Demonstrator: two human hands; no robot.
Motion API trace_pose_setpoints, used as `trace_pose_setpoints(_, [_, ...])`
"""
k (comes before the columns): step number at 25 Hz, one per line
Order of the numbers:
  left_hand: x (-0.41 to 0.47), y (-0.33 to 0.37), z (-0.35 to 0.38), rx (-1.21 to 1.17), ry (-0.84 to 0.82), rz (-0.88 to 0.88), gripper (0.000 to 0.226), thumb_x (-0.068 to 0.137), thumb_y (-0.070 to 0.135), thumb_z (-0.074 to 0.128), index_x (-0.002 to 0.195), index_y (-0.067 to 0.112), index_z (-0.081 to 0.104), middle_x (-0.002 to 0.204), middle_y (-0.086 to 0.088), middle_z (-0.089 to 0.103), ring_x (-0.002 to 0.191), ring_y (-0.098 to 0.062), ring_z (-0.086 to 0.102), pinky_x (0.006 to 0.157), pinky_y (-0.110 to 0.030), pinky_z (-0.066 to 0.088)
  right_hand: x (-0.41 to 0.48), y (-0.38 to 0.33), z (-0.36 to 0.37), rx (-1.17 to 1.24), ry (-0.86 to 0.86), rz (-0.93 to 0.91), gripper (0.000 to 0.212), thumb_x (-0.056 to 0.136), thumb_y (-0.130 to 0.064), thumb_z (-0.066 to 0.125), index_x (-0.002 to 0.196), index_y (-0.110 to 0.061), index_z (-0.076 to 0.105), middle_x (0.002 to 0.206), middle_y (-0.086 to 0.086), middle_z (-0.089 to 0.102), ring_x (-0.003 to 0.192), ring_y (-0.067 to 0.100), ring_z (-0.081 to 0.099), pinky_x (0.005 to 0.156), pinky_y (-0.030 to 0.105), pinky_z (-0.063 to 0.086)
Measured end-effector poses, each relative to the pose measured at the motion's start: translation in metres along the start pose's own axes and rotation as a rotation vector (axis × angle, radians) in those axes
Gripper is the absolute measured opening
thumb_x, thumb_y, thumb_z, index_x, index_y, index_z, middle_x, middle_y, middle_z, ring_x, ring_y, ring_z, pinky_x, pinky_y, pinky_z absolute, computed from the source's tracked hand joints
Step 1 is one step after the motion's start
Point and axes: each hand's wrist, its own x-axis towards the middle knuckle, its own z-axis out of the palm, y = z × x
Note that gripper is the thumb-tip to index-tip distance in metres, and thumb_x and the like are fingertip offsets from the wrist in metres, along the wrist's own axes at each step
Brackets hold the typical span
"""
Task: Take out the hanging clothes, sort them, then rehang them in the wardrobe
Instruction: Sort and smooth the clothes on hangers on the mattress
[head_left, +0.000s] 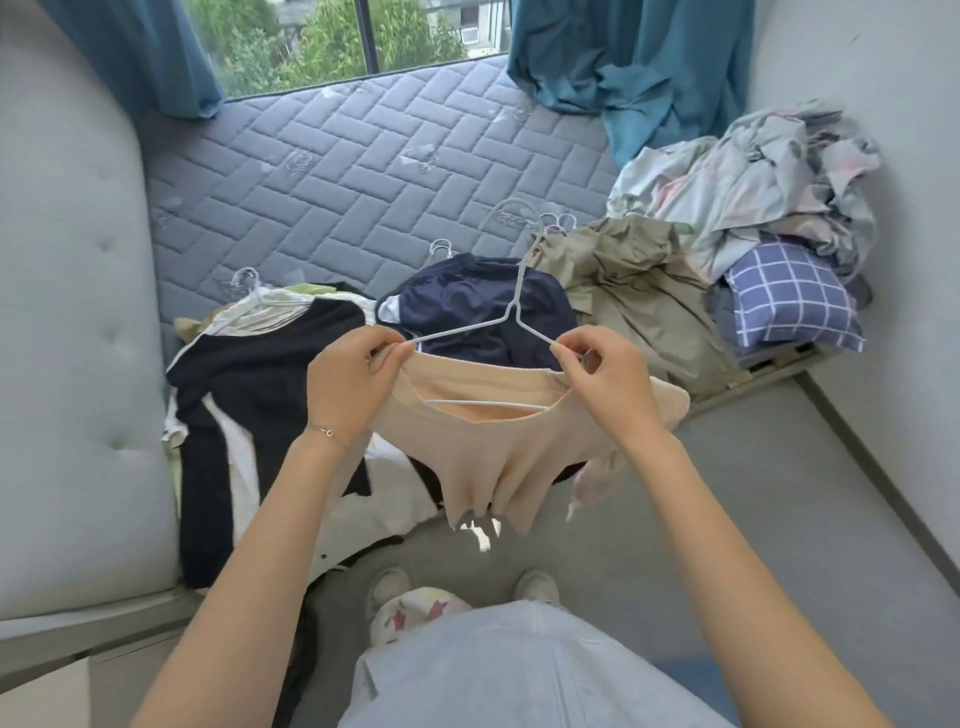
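A peach top (498, 447) hangs on a pale wire hanger (511, 312) in front of me, above the bed's near edge. My left hand (353, 379) pinches the top's left shoulder at the hanger arm. My right hand (602, 374) pinches the right shoulder at the other arm. On the mattress behind lie clothes on hangers: a black and white garment (249, 395) at the left, a navy garment (467, 306) in the middle and an olive garment (634, 291) at the right.
The grey quilted mattress (363, 171) stretches toward the window. A padded headboard (67, 364) stands at the left. A heap of bedding (753, 182) and a blue checked pillow (789, 296) sit at the right by the wall. Teal curtains (628, 67) hang behind.
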Motion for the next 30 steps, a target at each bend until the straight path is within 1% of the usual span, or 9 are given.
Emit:
trace_pose_setpoints(3, [0.006, 0.039, 0.04, -0.002, -0.01, -0.001, 0.011, 0.089, 0.03, 0.067, 0.088, 0.02, 0.072, 0.084, 0.007, 0.069, 0.078, -0.011, 0.061, 0.072, -0.029, 0.049, 0.013, 0.037, -0.043, -0.033, -0.019, -0.028, 0.006, 0.088, -0.016, 0.066, 0.082, -0.018, 0.068, 0.08, -0.002, 0.067, 0.073, 0.007, 0.053, 0.067, 0.012, 0.038])
trace_pose_setpoints(6, [0.018, 0.07, 0.075, -0.024, -0.032, -0.031, 0.012, 0.09, 0.03, 0.066, 0.091, 0.02, 0.072, 0.085, 0.009, 0.069, 0.079, -0.009, 0.06, 0.073, -0.029, 0.049, 0.032, 0.066, -0.082, -0.046, -0.013, -0.026, 0.008, 0.086, -0.016, 0.068, 0.079, -0.019, 0.067, 0.078, -0.003, 0.066, 0.074, 0.01, 0.055, 0.068, 0.017, 0.04])
trace_pose_setpoints(9, [0.039, 0.093, 0.109, -0.057, -0.045, -0.062, 0.012, 0.09, 0.031, 0.066, 0.091, 0.021, 0.071, 0.084, 0.011, 0.067, 0.078, -0.006, 0.058, 0.072, -0.024, 0.047, 0.057, 0.089, -0.11, -0.085, -0.004, -0.032, 0.003, 0.086, -0.016, 0.069, 0.084, -0.014, 0.069, 0.081, -0.005, 0.066, 0.076, 0.008, 0.054, 0.071, 0.022, 0.042])
trace_pose_setpoints(12, [0.072, 0.11, 0.148, -0.105, -0.058, -0.104, 0.011, 0.09, 0.033, 0.066, 0.09, 0.023, 0.071, 0.083, 0.012, 0.068, 0.079, -0.006, 0.059, 0.071, -0.02, 0.045, 0.093, 0.113, -0.133, -0.107, 0.015, -0.016, 0.005, 0.089, -0.017, 0.066, 0.087, -0.015, 0.07, 0.084, -0.005, 0.067, 0.081, 0.01, 0.058, 0.074, 0.027, 0.047])
trace_pose_setpoints(16, [0.119, 0.13, 0.198, -0.159, -0.076, -0.122, 0.01, 0.088, 0.032, 0.067, 0.088, 0.024, 0.071, 0.082, 0.013, 0.067, 0.08, -0.007, 0.06, 0.073, -0.026, 0.049, 0.143, 0.143, -0.161, -0.14, 0.04, 0.028, 0.006, 0.089, -0.016, 0.065, 0.086, -0.015, 0.07, 0.084, -0.004, 0.068, 0.083, 0.012, 0.06, 0.076, 0.031, 0.049])
trace_pose_setpoints(22, [0.184, 0.166, 0.259, -0.125, -0.094, -0.187, 0.011, 0.086, 0.036, 0.069, 0.085, 0.025, 0.072, 0.077, 0.012, 0.065, 0.071, -0.009, 0.053, 0.068, -0.029, 0.044, 0.213, 0.188, -0.201, -0.151, 0.058, 0.049, 0.005, 0.087, -0.018, 0.067, 0.084, -0.016, 0.071, 0.083, -0.005, 0.069, 0.083, 0.013, 0.062, 0.074, 0.027, 0.048])
trace_pose_setpoints(25, [0.208, 0.182, 0.287, -0.092, -0.062, -0.232, 0.012, 0.085, 0.035, 0.07, 0.086, 0.024, 0.072, 0.076, 0.011, 0.065, 0.071, -0.01, 0.053, 0.068, -0.03, 0.046, 0.255, 0.211, -0.218, -0.14, 0.015, 0.039, 0.006, 0.088, -0.02, 0.067, 0.085, -0.016, 0.071, 0.083, -0.007, 0.069, 0.084, 0.012, 0.062, 0.073, 0.025, 0.046])
trace_pose_setpoints(28, [0.225, 0.197, 0.322, -0.066, -0.024, -0.3, 0.012, 0.085, 0.035, 0.07, 0.087, 0.024, 0.073, 0.08, 0.009, 0.068, 0.076, -0.012, 0.057, 0.072, -0.033, 0.05, 0.296, 0.24, -0.234, -0.147, -0.041, 0.002, 0.007, 0.088, -0.023, 0.067, 0.085, -0.018, 0.072, 0.083, -0.008, 0.069, 0.083, 0.013, 0.061, 0.078, 0.032, 0.048])
trace_pose_setpoints(30, [0.232, 0.21, 0.348, -0.051, 0.021, -0.361, 0.011, 0.085, 0.035, 0.069, 0.087, 0.024, 0.073, 0.081, 0.009, 0.068, 0.078, -0.014, 0.059, 0.073, -0.034, 0.05, 0.322, 0.259, -0.248, -0.148, -0.107, -0.01, 0.007, 0.089, -0.024, 0.066, 0.087, -0.02, 0.071, 0.084, -0.01, 0.068, 0.084, 0.011, 0.06, 0.076, 0.029, 0.047])
